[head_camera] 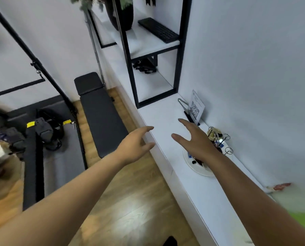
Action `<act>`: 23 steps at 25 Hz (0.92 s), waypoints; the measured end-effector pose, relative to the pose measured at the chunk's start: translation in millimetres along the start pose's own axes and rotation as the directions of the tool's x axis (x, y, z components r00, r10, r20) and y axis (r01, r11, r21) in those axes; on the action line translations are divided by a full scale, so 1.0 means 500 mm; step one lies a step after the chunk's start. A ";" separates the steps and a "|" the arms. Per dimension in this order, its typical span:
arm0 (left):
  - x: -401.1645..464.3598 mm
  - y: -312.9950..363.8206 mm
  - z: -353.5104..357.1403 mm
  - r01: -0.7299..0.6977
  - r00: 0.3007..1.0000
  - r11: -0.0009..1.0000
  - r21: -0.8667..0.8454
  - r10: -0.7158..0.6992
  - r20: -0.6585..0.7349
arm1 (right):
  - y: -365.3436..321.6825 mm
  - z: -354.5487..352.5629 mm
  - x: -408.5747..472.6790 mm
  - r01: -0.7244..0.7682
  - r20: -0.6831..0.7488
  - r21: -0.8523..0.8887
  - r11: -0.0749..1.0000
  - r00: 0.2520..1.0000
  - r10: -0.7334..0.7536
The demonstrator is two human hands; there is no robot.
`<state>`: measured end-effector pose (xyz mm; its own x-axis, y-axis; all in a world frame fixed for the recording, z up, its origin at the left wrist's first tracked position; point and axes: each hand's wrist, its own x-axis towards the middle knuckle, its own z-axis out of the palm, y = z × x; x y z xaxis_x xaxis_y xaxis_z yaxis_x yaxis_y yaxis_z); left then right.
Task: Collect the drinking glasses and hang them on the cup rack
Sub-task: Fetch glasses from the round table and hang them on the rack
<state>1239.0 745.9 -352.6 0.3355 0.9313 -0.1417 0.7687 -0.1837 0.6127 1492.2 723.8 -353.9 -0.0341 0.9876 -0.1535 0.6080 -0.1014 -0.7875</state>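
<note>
Both my hands, left (133, 148) and right (197, 141), reach out spread and empty; rack (219, 139) sits lower right on bench (165, 121), just beyond right; no glasses visible.

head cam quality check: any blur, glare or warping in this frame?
Head view: wide-angle warping bends the black shelf frame and white ledge; motion blur smears the plant at top and the green patch lower right; a soft glare patch sits on the wood floor; both hands, left hand and right hand, are fairly sharp.
</note>
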 end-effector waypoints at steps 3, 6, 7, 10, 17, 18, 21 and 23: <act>-0.061 -0.030 -0.093 0.039 0.996 0.999 0.000 -0.038 -0.079 | -0.103 0.035 0.003 0.108 0.044 -0.023 0.994 0.993 -0.107; -0.135 -0.071 -0.172 0.075 0.986 0.996 -0.045 -0.081 -0.147 | -0.204 0.086 -0.002 0.196 0.103 -0.047 0.980 0.976 -0.190; -0.166 -0.087 -0.195 0.093 0.982 0.994 -0.060 -0.102 -0.162 | -0.240 0.108 -0.007 0.222 0.125 -0.052 0.974 0.969 -0.214; -0.264 -0.144 -0.249 0.152 0.961 0.984 -0.088 -0.168 -0.218 | -0.337 0.183 -0.030 0.299 0.195 -0.053 0.953 0.939 -0.283; -0.571 -0.253 -0.351 0.289 0.861 0.936 -0.200 -0.345 -0.373 | -0.559 0.401 -0.149 0.510 0.405 -0.022 0.860 0.791 -0.459; -0.616 -0.262 -0.369 0.313 0.833 0.926 -0.212 -0.375 -0.407 | -0.593 0.429 -0.165 0.548 0.433 -0.015 0.836 0.757 -0.489; -0.743 -0.271 -0.430 0.391 0.733 0.891 -0.231 -0.453 -0.508 | -0.703 0.492 -0.213 0.651 0.509 0.036 0.759 0.641 -0.574; -0.823 -0.257 -0.468 0.430 0.652 0.869 -0.244 -0.486 -0.582 | -0.776 0.525 -0.243 0.706 0.557 0.086 0.703 0.551 -0.622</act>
<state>874.7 459.6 -190.8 -0.4715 0.8796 0.0625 0.6797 0.3174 0.6612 1052.4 611.4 -186.4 -0.8386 0.5399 0.0725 0.3348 0.6158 -0.7132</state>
